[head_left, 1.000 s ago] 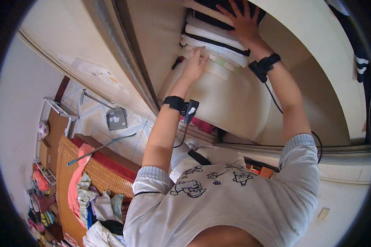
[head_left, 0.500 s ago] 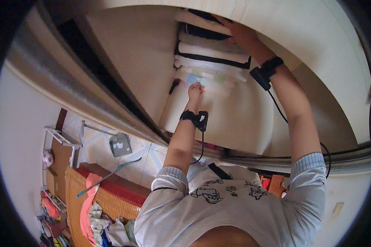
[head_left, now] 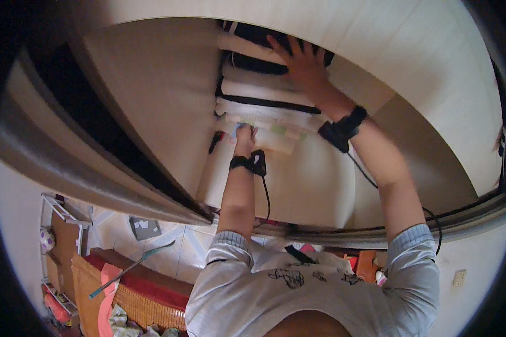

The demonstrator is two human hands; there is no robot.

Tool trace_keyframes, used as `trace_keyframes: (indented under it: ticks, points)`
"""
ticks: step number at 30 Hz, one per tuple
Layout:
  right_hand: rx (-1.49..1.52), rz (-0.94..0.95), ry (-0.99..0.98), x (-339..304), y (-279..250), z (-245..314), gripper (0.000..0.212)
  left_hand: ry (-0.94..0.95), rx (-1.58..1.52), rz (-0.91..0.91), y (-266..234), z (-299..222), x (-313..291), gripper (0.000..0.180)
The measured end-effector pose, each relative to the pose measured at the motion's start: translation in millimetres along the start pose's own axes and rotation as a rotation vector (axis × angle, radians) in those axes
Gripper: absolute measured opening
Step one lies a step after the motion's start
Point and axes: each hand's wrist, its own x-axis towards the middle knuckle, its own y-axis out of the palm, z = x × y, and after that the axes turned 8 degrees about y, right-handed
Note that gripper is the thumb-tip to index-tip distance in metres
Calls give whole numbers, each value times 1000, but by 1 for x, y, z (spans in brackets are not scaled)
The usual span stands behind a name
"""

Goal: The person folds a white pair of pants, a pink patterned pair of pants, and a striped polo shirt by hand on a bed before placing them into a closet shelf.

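Note:
Folded cloths in white and black form a stack [head_left: 272, 90] inside a pale cupboard compartment. Over the upper part of it lies my right hand [head_left: 309, 67], fingers spread wide against the dark and white layers. The lowest layer is a pale folded cloth with pastel patches [head_left: 284, 140], its corner hanging onto the shelf board. My left hand [head_left: 244, 140] is closed at this cloth's front edge, fingertips partly hidden. Close to its left is a small black and red thing [head_left: 215, 141], too small to make out. Both wrists wear black straps with cabled boxes.
The cupboard's curved-looking upper edge [head_left: 320, 22] passes above my hands. A sliding door edge [head_left: 135, 140] stands to the left. Behind me are a woven mat bed [head_left: 95, 275] with clothes, a teal-handled stick [head_left: 132, 267], and a white rack [head_left: 81, 236].
My right hand has spread flat across the upper stack. The left hand now sits closer in against the bottom cloth. The whole view has shifted, with the stack appearing further left and lower.

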Motion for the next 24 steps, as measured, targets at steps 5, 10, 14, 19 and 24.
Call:
trace_keyframes:
  ticks: [5, 10, 14, 19, 24]
  points:
    - [-403, -121, -109, -20, -41, 66, 80, 53, 16, -17, 1, -12, 7, 19]
    - [-157, -11, -137, -21, -45, 68, 101, 148, -72, -83, 18, -5, -4, 25]
    - [-384, 46, -114, -13, -39, 69, 105, 268, 109, -205, 19, 2, 1, 32]
    - [-324, -47, -154, -7, -42, 65, 105, 306, 145, -144, -5, 6, 5, 34]
    - [-242, -113, -144, -11, -37, 33, 105, 330, 18, -118, 17, 3, -47, 25]
